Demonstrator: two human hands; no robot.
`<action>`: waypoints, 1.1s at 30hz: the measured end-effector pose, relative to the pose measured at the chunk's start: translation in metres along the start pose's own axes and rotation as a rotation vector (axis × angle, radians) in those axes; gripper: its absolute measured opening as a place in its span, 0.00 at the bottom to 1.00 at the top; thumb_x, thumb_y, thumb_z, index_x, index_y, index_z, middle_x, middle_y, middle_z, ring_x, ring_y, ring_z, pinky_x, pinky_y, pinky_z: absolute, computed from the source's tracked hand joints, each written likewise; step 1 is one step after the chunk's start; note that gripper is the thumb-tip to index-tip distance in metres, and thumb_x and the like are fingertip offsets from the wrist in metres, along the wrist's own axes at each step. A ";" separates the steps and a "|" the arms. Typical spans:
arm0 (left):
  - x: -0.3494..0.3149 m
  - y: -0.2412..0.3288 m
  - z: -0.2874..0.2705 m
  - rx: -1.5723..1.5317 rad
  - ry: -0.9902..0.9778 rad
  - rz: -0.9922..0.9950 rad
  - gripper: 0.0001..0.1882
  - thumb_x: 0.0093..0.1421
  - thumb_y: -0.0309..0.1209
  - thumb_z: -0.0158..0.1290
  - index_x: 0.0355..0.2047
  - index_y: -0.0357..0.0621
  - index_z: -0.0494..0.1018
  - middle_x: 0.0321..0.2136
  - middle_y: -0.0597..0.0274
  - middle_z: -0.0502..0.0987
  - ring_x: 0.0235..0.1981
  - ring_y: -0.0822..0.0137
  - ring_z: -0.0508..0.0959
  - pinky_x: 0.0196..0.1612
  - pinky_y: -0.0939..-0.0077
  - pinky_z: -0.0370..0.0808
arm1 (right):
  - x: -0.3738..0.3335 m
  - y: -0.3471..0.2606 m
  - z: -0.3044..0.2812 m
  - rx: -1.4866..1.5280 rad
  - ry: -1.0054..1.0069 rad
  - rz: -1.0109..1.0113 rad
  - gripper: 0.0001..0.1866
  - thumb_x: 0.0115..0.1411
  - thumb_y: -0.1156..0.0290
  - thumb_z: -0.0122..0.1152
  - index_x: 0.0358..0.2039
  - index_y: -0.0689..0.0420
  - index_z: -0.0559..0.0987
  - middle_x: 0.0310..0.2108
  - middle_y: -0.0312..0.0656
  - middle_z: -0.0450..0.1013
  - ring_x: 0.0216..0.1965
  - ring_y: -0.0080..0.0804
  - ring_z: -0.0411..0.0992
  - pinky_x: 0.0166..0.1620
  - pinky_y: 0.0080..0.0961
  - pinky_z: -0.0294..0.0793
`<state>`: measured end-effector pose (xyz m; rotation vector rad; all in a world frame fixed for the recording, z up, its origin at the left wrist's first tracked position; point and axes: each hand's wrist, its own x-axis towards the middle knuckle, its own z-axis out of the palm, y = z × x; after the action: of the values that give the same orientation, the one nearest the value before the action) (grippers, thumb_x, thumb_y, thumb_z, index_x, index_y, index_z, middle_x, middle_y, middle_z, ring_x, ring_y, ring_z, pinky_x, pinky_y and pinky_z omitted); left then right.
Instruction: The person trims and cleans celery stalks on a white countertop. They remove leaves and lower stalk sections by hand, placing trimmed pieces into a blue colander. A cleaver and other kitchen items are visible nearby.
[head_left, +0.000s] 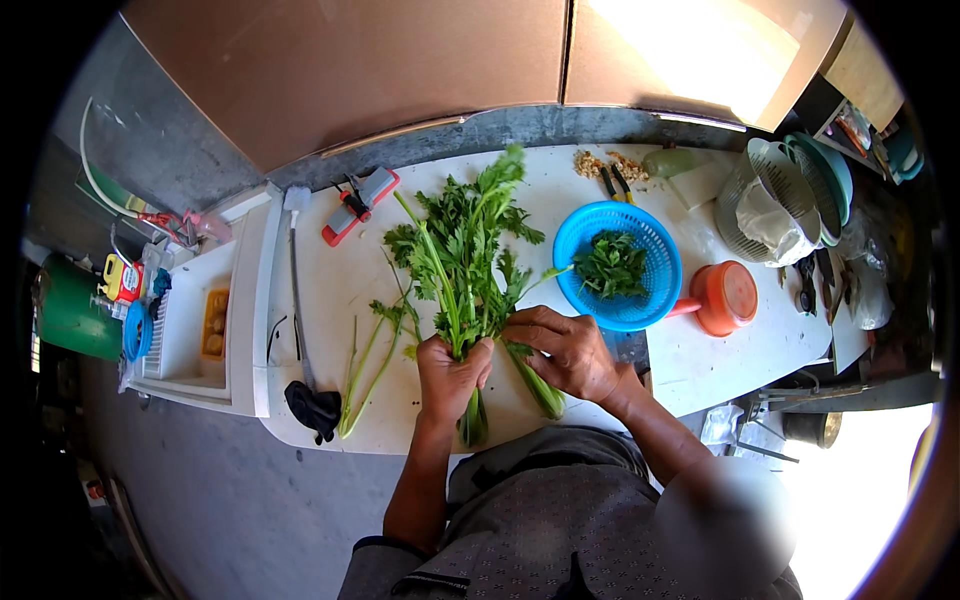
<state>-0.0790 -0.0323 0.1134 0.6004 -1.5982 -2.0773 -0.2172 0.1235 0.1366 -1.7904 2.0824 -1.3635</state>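
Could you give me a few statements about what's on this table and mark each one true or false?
1. The left hand grips a bunch of leafy greens. True.
2. The blue basket is empty. False: it holds some green leaves.
3. An orange scoop lies right of the blue basket. True.
4. The right hand holds a knife. False: it rests on the stalks of the greens, and no knife shows in it.
5. A few loose stalks lie on the table left of the bunch. True.
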 end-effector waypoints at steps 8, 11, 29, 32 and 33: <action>-0.001 0.002 -0.001 -0.025 -0.025 0.028 0.07 0.64 0.18 0.55 0.28 0.34 0.74 0.20 0.67 0.73 0.15 0.77 0.68 0.17 0.78 0.63 | 0.001 0.002 0.009 0.071 -0.050 0.055 0.22 0.51 0.81 0.64 0.49 0.57 0.83 0.46 0.48 0.79 0.37 0.48 0.81 0.40 0.37 0.83; 0.000 0.000 -0.001 -0.028 -0.031 0.031 0.07 0.64 0.17 0.54 0.28 0.34 0.74 0.20 0.67 0.73 0.15 0.77 0.68 0.17 0.78 0.63 | -0.001 0.007 0.014 0.057 -0.050 0.037 0.20 0.51 0.80 0.65 0.47 0.58 0.83 0.44 0.47 0.78 0.36 0.48 0.81 0.39 0.38 0.82; 0.002 0.010 0.000 0.012 -0.027 0.006 0.09 0.64 0.17 0.54 0.25 0.36 0.73 0.18 0.68 0.72 0.14 0.77 0.68 0.17 0.77 0.62 | -0.011 0.088 -0.042 -0.247 0.385 0.418 0.11 0.58 0.77 0.68 0.43 0.64 0.85 0.37 0.47 0.81 0.28 0.32 0.80 0.33 0.26 0.80; 0.004 0.003 0.003 -0.033 -0.038 0.022 0.07 0.64 0.17 0.54 0.27 0.35 0.74 0.18 0.68 0.71 0.14 0.78 0.67 0.17 0.78 0.62 | -0.003 0.066 -0.061 -0.296 0.372 0.517 0.11 0.57 0.78 0.71 0.42 0.61 0.86 0.43 0.48 0.81 0.33 0.37 0.81 0.36 0.29 0.81; 0.005 0.001 0.005 -0.045 -0.040 0.023 0.07 0.64 0.17 0.54 0.28 0.35 0.74 0.18 0.68 0.71 0.14 0.78 0.67 0.17 0.78 0.62 | 0.001 0.053 -0.064 -0.220 0.357 0.446 0.11 0.57 0.79 0.71 0.42 0.61 0.86 0.43 0.47 0.81 0.33 0.37 0.81 0.36 0.29 0.81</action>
<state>-0.0857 -0.0311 0.1158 0.5252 -1.5680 -2.1149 -0.2937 0.1543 0.1412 -1.0808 2.6916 -1.4417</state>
